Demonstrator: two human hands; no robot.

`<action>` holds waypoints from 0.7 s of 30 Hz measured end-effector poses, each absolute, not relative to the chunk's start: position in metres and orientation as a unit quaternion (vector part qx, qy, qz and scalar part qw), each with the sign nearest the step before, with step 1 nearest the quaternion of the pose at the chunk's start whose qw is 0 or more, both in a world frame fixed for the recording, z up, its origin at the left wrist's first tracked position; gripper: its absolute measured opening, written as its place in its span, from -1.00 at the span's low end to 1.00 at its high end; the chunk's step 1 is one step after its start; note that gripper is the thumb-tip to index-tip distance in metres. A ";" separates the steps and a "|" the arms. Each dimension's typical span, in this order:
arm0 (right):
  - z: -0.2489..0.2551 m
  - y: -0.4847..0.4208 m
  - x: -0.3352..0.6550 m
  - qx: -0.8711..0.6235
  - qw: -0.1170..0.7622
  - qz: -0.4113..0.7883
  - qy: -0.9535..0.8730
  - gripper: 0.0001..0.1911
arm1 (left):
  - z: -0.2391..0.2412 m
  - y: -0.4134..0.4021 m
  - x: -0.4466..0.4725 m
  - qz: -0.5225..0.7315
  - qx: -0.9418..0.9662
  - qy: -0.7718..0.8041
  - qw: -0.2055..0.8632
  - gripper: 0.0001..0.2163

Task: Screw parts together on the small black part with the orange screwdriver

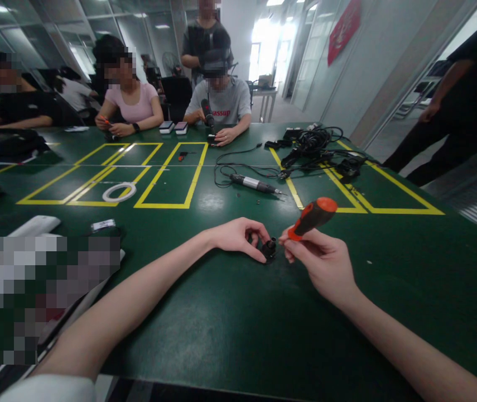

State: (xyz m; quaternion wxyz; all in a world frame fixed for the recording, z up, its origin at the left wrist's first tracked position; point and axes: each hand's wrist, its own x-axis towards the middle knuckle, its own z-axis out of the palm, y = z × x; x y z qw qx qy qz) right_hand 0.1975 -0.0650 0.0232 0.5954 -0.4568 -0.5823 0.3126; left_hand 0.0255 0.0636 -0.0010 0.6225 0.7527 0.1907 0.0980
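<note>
On the green tabletop, my left hand (244, 237) curls its thumb and fingers round a small black part (269, 249) with a short round barrel on top. My right hand (322, 257) pinches a screwdriver (314, 216) with an orange and black handle. The handle's end points up and to the right. The screwdriver's lower end lies by my right fingertips, just right of the black part; its tip is too small to make out. Between the two hands there is a narrow gap.
Beyond my hands lies an electric screwdriver (255, 183) with its cable. Tangled black cables (311, 142) sit back right. A white tape roll (119, 192) lies left among yellow tape outlines. Co-workers sit across the green table (221, 312); one person (451, 100) stands at right.
</note>
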 end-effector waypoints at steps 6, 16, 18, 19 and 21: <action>0.023 -0.062 0.197 -0.421 0.616 0.368 -0.555 -0.73 | -0.001 0.064 0.026 0.093 0.756 0.197 0.617 -0.60; 0.023 -0.064 0.202 -0.459 0.593 0.327 -0.575 -0.72 | 0.000 0.063 0.026 0.088 0.748 0.204 0.626 -0.58; 0.024 -0.064 0.202 -0.463 0.593 0.328 -0.572 -0.73 | 0.000 0.063 0.026 0.090 0.747 0.205 0.626 -0.56; 0.024 -0.064 0.201 -0.463 0.593 0.331 -0.570 -0.73 | 0.000 0.063 0.026 0.091 0.749 0.204 0.624 -0.57; 0.025 -0.064 0.200 -0.461 0.595 0.338 -0.566 -0.72 | 0.001 0.063 0.026 0.094 0.752 0.202 0.620 -0.58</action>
